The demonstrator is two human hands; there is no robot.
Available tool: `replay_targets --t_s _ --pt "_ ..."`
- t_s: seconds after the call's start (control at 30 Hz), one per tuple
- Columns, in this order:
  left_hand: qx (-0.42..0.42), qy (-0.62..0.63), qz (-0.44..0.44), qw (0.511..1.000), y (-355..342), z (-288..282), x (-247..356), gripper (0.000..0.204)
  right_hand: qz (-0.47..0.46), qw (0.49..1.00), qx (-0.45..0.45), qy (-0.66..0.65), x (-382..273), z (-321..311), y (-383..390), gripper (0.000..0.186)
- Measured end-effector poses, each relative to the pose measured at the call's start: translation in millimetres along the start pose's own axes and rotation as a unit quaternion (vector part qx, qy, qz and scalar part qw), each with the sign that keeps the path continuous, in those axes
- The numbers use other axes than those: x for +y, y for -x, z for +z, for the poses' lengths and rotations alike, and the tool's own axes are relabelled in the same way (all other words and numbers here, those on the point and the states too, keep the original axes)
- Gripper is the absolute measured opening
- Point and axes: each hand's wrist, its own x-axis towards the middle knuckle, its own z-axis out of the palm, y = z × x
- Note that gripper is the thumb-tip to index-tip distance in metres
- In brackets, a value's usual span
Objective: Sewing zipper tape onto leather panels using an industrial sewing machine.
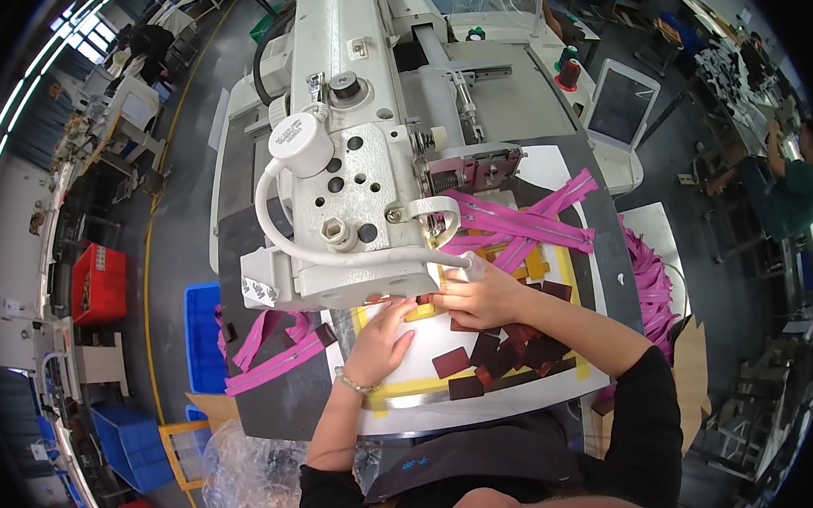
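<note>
Two hands press flat, fingers spread and gripping nothing, on a white template board under the sewing machine. Left hand lies just beside right hand. Dark red patches lie scattered on the board rightward, pink zippers beyond.

- Sewing machine: painted white metal, smooth, faint sheen.
- Cable: smooth white plastic.
- Zippers: pink woven cloth tape, matt.
- Patches: dark red, matt, leather-like.
- Template: smooth white sheet, edged with yellow tape.
- Bag: clear, crinkled, glossy plastic.
- Bin: blue hard plastic.
- Bracelet: shiny metal.
</note>
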Motion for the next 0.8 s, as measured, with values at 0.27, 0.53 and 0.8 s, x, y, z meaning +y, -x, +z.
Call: replay_targets --t_s 0.27,0.53,0.8 --pt "0.034 -0.098 0.063 0.993 1.0 -5.1 -1.9 0.024 -0.025 0.998 0.046 -0.023 2.0 -3.5 -9.5 0.022" --pt "0.156 -0.105 0.103 0.977 -1.1 -9.2 4.3 0.013 0.016 0.997 0.079 0.019 -15.2 -6.3 -19.8 0.023" --pt "0.202 -0.106 0.097 0.969 2.3 -12.0 -3.3 0.011 0.21 0.949 0.147 0.185 26.6 -35.6 12.6 0.031"
